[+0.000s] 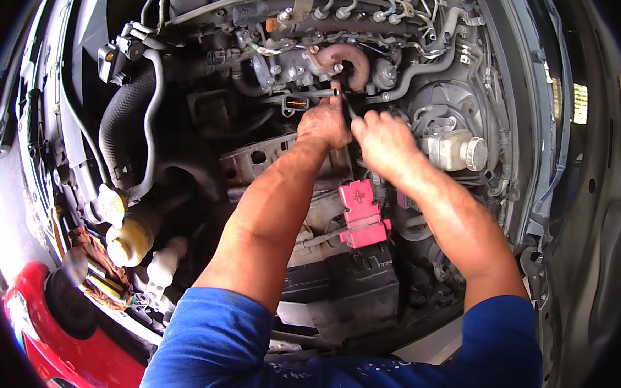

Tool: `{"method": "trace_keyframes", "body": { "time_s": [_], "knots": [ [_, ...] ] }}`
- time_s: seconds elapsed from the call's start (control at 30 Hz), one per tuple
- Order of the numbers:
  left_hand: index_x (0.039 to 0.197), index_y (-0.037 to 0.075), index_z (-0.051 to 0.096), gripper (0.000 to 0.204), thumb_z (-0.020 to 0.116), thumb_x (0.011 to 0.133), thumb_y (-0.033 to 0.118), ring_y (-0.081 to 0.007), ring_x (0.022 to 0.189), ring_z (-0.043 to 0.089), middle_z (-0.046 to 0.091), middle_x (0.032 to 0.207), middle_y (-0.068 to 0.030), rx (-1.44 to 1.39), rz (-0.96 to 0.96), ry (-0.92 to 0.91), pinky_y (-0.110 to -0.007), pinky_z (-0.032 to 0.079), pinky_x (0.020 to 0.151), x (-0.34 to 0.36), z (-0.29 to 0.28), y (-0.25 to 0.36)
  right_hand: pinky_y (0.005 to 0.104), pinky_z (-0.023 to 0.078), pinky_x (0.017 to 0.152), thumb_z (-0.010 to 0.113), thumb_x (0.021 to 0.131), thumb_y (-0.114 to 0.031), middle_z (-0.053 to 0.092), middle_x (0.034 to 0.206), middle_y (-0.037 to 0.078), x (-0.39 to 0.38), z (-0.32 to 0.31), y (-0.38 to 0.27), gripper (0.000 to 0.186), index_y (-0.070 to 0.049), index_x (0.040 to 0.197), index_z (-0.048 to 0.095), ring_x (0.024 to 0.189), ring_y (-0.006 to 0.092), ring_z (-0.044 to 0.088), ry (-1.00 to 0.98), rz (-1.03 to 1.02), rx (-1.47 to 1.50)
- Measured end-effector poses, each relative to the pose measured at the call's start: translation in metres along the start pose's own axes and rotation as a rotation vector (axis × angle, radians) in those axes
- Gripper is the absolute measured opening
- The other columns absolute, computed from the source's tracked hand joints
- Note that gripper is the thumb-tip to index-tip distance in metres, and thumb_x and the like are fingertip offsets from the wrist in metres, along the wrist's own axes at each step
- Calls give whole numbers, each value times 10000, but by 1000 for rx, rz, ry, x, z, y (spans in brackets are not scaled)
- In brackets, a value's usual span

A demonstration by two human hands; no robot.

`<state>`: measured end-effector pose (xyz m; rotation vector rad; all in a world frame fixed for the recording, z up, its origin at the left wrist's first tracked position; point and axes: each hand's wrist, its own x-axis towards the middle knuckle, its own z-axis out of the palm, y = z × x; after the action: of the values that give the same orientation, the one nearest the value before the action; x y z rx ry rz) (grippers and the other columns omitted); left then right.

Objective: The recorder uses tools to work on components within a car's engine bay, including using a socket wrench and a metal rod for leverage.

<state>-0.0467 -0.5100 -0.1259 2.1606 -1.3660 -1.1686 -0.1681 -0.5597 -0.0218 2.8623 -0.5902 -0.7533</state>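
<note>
My left hand (pixel 324 124) reaches into the engine bay with its index finger stretched up against the open end of a thin metal pipe (pixel 316 93). Its other fingers are mostly hidden. Just to the right, my right hand (pixel 385 143) is closed, slightly blurred, around a thin metal tool (pixel 351 110) that slants up toward the same spot. The tool's far end is hidden among the parts, so its exact kind does not show. Above both hands curves a rusty brown pipe (pixel 354 60), bolted to the engine. A dark connector (pixel 297 103) with orange inside sits left of my left hand.
Below my hands lie a red battery terminal cover (pixel 362 215) and the black battery (pixel 347 289). A white fluid reservoir (pixel 455 150) stands at right. Ribbed hose (pixel 126 122) and a yellowish reservoir (pixel 130 241) are at left. Tools on a cloth (pixel 106 281) rest at the lower left edge.
</note>
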Motion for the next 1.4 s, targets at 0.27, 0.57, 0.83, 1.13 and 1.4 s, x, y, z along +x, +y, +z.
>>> {"method": "trace_keyframes", "body": {
  "time_s": [0.27,0.57,0.83,1.13,1.4],
  "knots": [
    [1611,15,-5,1198,758,817,485,-362,1245,609,510,1459,-259,-15,46,73,-409,491,1057,5,12,1,509,550,845,620,774,-79,670,952,204,51,-36,36,262,-39,1032,631,923,434,659,340,169,277],
    [1621,49,-19,1230,789,799,477,-372,1270,588,508,1465,-240,-45,52,53,-421,481,1067,4,11,22,531,547,843,612,807,-93,672,1019,251,63,-59,71,336,-22,1136,612,979,436,666,401,201,211],
    [1625,72,-23,1225,787,794,464,-387,1252,603,453,1518,-252,-12,-2,18,-431,498,1055,4,5,7,501,566,792,598,838,-115,634,986,188,-6,-3,11,228,-40,1052,619,928,370,676,84,8,118],
    [1627,72,-32,1177,743,809,414,-373,1269,591,469,1497,-246,-5,5,32,-425,491,1060,3,6,-8,521,537,829,600,798,-104,610,926,186,20,-9,5,182,-4,946,633,935,396,640,324,44,301],
    [1629,80,-14,1214,781,800,473,-363,1249,607,487,1490,-226,-37,45,31,-427,482,1066,4,11,17,510,553,820,627,841,-89,629,998,226,56,-43,59,167,-22,993,614,934,445,650,493,164,344]
  ]
}}
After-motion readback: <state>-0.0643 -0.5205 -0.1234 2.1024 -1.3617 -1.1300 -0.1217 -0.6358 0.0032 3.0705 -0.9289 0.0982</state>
